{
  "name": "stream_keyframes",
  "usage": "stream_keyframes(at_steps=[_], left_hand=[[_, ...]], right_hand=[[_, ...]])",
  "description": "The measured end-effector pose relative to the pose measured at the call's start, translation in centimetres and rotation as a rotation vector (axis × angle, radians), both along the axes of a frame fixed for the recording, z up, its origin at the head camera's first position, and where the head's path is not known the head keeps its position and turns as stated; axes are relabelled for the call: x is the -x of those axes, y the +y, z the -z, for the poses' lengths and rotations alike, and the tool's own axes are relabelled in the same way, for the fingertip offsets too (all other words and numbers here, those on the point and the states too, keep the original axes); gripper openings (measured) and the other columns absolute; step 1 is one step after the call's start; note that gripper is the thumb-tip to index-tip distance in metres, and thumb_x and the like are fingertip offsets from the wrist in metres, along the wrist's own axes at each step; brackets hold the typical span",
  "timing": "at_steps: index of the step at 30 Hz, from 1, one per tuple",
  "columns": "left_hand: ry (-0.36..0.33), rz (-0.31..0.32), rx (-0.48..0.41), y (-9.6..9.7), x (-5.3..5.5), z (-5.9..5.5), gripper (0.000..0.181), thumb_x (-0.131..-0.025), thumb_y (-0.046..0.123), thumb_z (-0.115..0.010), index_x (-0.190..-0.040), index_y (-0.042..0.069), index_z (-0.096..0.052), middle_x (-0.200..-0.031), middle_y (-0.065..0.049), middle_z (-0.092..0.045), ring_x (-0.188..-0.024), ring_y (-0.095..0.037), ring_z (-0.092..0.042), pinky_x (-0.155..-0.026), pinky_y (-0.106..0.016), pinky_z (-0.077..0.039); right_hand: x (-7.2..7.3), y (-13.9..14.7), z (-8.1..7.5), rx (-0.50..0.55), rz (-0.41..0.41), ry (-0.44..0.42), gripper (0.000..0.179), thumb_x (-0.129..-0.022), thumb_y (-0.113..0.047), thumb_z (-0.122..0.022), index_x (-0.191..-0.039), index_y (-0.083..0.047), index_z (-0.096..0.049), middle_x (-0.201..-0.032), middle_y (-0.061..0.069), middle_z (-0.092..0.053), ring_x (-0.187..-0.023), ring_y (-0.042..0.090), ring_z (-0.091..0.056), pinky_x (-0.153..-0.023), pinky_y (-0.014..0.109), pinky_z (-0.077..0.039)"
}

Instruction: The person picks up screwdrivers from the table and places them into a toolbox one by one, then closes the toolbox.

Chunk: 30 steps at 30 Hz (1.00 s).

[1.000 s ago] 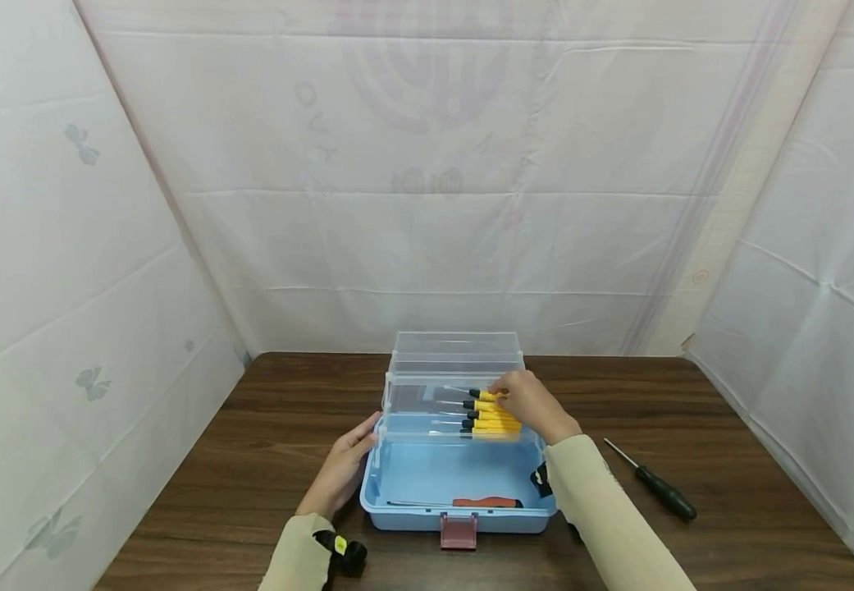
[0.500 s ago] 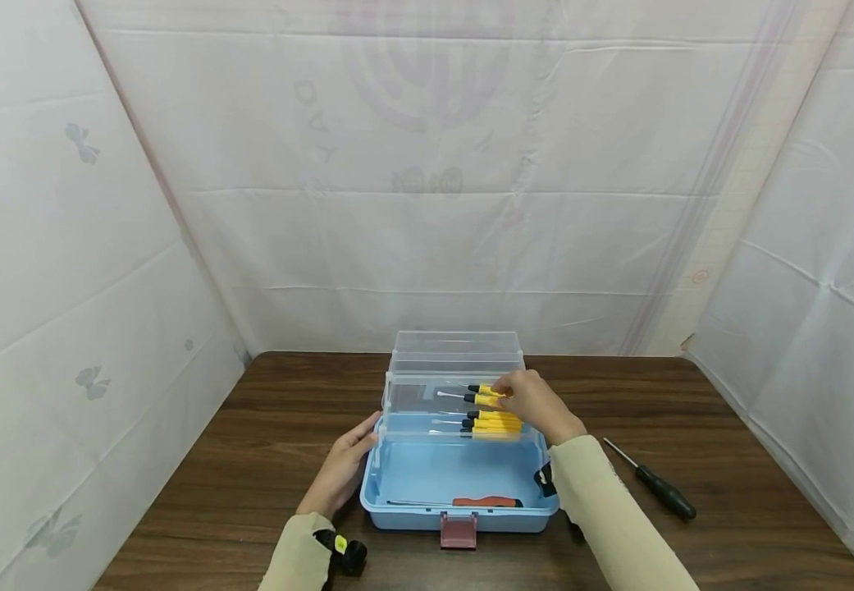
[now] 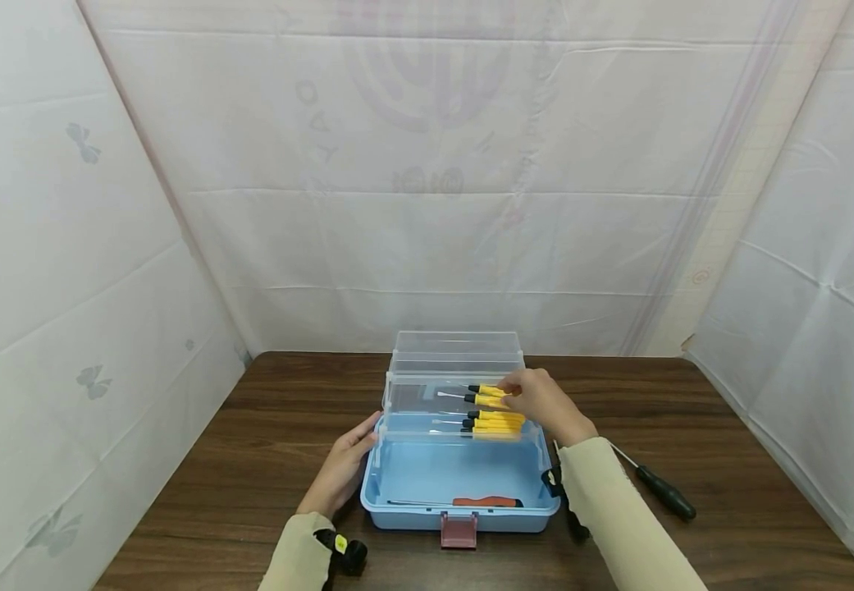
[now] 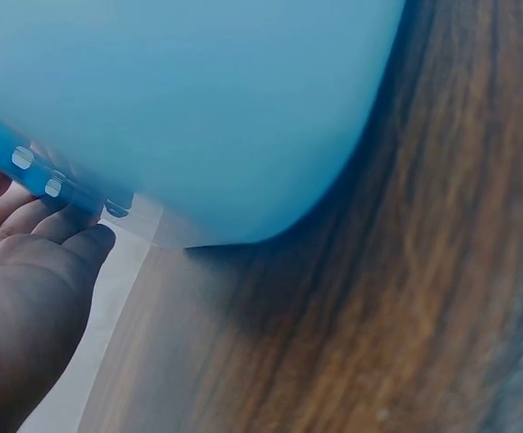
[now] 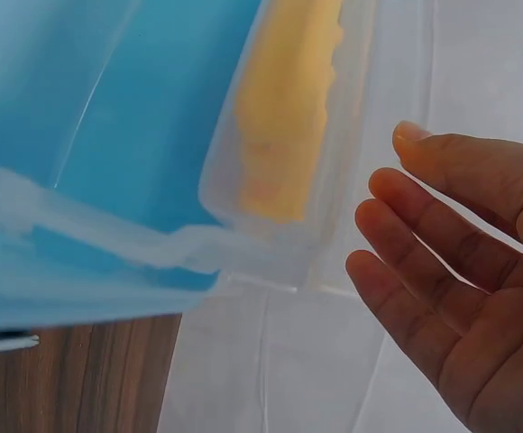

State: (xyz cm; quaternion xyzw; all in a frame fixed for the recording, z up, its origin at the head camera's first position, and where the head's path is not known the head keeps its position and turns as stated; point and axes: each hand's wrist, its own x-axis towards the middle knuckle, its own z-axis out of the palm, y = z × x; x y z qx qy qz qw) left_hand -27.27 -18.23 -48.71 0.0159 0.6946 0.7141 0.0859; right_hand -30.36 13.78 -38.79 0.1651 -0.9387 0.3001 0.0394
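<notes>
A light blue toolbox (image 3: pixel 456 519) stands open, its clear tray (image 3: pixel 412 400) raised behind the base. Several yellow-handled screwdrivers (image 3: pixel 496 423) with black collars lie across the tray. My right hand (image 3: pixel 541 402) is over the right side of the tray, by the handle ends of the upper two screwdrivers. In the right wrist view its fingers (image 5: pixel 406 307) are loosely extended, with nothing between them and the thumb. Along the toolbox's left side, my left hand (image 3: pixel 341 468) rests with extended fingers touching the rim. An orange-handled screwdriver (image 3: pixel 487 501) lies inside the base near the front wall.
To the right on the dark wooden table (image 3: pixel 249 484) lies a screwdriver with a dark green handle (image 3: pixel 664 491). A mauve latch (image 3: pixel 458 532) hangs from the toolbox's front. The clear lid (image 3: pixel 458 343) leans up behind the tray, and white sheets (image 3: pixel 434 246) surround the table.
The second screwdriver from the back has shifted up, closer to the rearmost one. My right hand has drawn slightly right, away from the handles. The left hand has stayed still.
</notes>
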Motion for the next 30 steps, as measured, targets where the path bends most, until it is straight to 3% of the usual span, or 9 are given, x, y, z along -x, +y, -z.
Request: stream_keyframes(at_steps=[14, 30], left_hand=[[0.0, 0.008, 0.0, -0.1, 0.0, 0.1, 0.049, -0.103, 0.014, -0.039, -0.151, 0.007, -0.029, -0.16, -0.016, -0.019, -0.147, -0.035, -0.015, -0.117, -0.051, -0.019], [-0.011, -0.012, -0.009, -0.3, 0.2, 0.4, 0.05, -0.102, 0.018, -0.043, -0.15, 0.009, -0.031, -0.159, -0.014, -0.021, -0.147, -0.034, -0.017, -0.116, -0.051, -0.021]], right_hand=[[-0.3, 2.3, -0.2, -0.023, 0.044, 0.009, 0.025, -0.087, -0.007, -0.068, -0.111, -0.001, -0.07, -0.102, 0.012, -0.068, -0.081, 0.019, -0.057, -0.079, 0.037, -0.058], [-0.8, 6.2, 0.5, -0.058, 0.078, -0.043, 0.031, -0.087, -0.009, -0.067, -0.115, 0.004, -0.066, -0.109, 0.019, -0.068, -0.093, 0.025, -0.064, -0.081, 0.044, -0.056]])
